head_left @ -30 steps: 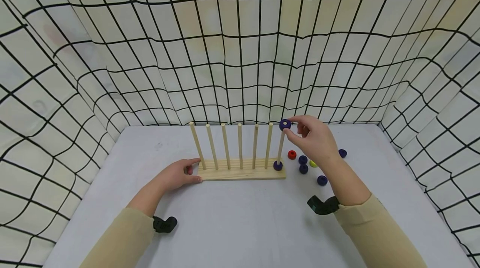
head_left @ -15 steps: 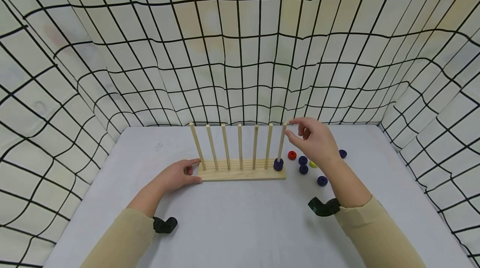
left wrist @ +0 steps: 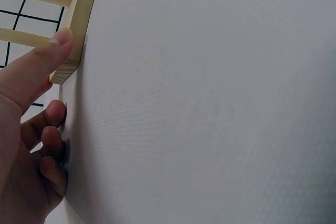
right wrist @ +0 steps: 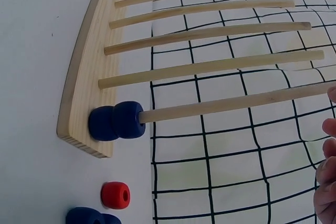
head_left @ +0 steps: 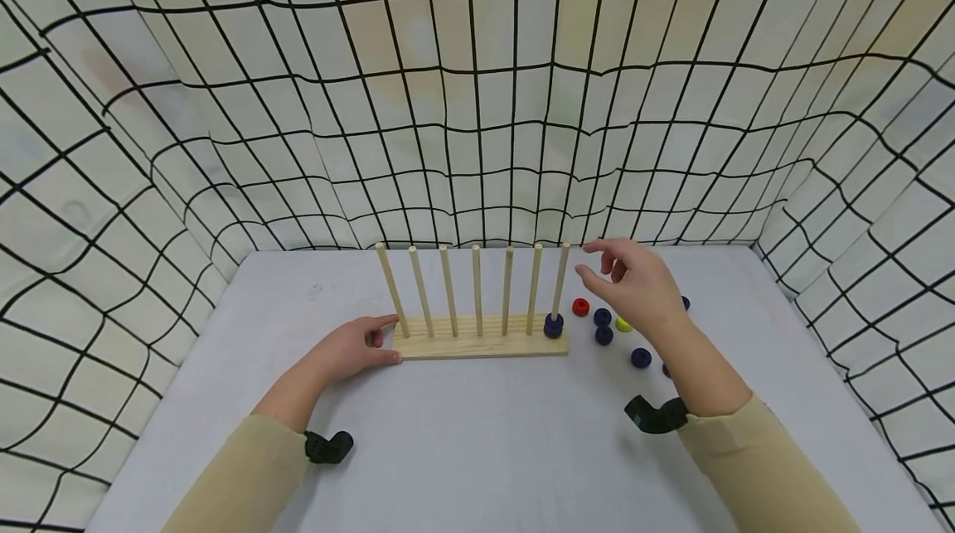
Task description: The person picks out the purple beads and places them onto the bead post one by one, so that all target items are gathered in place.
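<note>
A wooden peg board (head_left: 481,346) stands on the white table, with several upright pegs in a row. On its rightmost peg sit two dark blue beads (head_left: 553,326), one on top of the other; the right wrist view shows these blue beads (right wrist: 116,121) at the foot of the peg. My left hand (head_left: 352,347) grips the left end of the board, the thumb (left wrist: 62,40) on its near edge. Just right of the rightmost peg's top, my right hand (head_left: 634,280) hovers with thumb and forefinger apart, holding nothing.
Right of the board lie a red bead (head_left: 580,307), a yellow-green bead (head_left: 622,324) partly hidden by the right hand, and several blue beads, one (head_left: 641,358) nearer me. Black netting (head_left: 477,102) over white cloth surrounds the table's back and sides.
The right hand let go of a blue bead at the peg's top, and it dropped onto the lower one. That hand then drew slightly right. The left hand stayed in place.
</note>
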Available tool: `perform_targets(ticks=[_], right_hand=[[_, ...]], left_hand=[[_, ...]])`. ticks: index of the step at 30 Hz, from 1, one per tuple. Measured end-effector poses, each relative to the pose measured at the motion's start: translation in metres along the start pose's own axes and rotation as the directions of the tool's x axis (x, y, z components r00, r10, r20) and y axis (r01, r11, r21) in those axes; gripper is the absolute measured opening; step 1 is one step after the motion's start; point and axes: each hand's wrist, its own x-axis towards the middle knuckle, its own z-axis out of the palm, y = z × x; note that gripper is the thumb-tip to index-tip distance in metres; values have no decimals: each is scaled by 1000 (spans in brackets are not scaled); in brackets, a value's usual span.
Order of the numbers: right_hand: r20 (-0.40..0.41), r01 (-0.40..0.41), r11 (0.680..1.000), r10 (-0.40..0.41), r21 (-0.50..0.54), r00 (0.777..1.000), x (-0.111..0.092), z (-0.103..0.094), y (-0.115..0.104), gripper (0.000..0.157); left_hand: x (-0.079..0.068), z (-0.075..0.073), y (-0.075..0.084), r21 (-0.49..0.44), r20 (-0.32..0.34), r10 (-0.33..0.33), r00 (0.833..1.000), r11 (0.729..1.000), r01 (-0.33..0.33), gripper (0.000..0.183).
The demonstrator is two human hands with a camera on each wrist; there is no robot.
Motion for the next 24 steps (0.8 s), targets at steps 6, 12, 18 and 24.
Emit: perform_targets(ticks=[6,12,18,24], right_hand=[[36,-15,998,17,-54,999,-6,-4,9,35],[76,-29,994,37,-103,996,-12,-8,21,39],[130,-33,989,52,-146,990,-20,-9,37,38],[170,-42,980,76,-195,983,-33,-11,56,39]], left_hand=[[1,1,-1,-1,3,4,1000,1000,-4,77],[-1,-1,1,-14,0,-4,1000,1000,4,77],[-1,-1,1,-13,2,-7,1000,1000,7,77],[-2,-1,2,-10,4,-15,1000,1000,15,77]])
